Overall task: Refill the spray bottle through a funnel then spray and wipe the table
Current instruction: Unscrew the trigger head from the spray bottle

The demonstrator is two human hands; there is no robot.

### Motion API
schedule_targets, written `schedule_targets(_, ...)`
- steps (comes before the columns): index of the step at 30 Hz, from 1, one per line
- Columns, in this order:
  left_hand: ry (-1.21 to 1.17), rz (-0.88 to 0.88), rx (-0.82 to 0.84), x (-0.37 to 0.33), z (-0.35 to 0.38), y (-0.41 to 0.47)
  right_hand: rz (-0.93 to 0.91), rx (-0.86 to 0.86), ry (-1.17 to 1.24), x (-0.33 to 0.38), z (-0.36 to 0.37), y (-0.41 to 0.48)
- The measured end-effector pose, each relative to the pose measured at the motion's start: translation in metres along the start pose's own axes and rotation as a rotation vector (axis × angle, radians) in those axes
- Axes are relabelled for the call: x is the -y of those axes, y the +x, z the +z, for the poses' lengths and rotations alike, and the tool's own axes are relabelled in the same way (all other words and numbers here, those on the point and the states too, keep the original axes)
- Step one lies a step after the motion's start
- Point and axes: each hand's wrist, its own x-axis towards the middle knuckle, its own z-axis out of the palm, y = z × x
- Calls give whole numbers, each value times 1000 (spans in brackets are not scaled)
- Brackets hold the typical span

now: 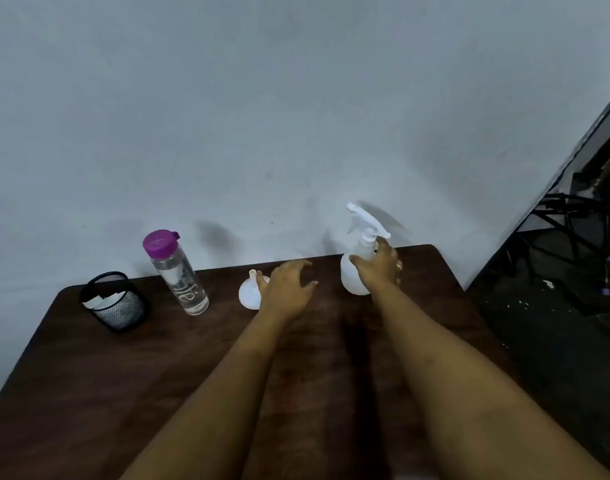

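Both forearms extended forward, left hand (289, 286) spread loosely, right hand (379, 268) gripping

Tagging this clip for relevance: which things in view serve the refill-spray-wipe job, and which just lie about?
For the job: spray bottle, funnel, purple-capped water bottle, table.
Lying about: black mesh cup, its white contents unclear; black cables or rods on the floor.

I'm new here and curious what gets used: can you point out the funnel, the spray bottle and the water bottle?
funnel (248, 298), head view, on its white bowl.
spray bottle (351, 280), head view, on its round body.
water bottle (181, 278), head view, on its clear side.
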Motion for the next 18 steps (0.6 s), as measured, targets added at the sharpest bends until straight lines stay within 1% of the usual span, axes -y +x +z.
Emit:
schedule_targets(4,-16,-26,-18,2,6,6,-30,13,-18,-7,8,16)
schedule_targets(9,-68,0,-6,15,21,1,-110,-15,8,-12,17,12)
schedule_targets(13,-187,44,-33,22,23,-10,-155,16,86,-6,19,-16)
schedule_targets(18,-339,106,52,25,22,-38,-282,76,141,-8,26,-74)
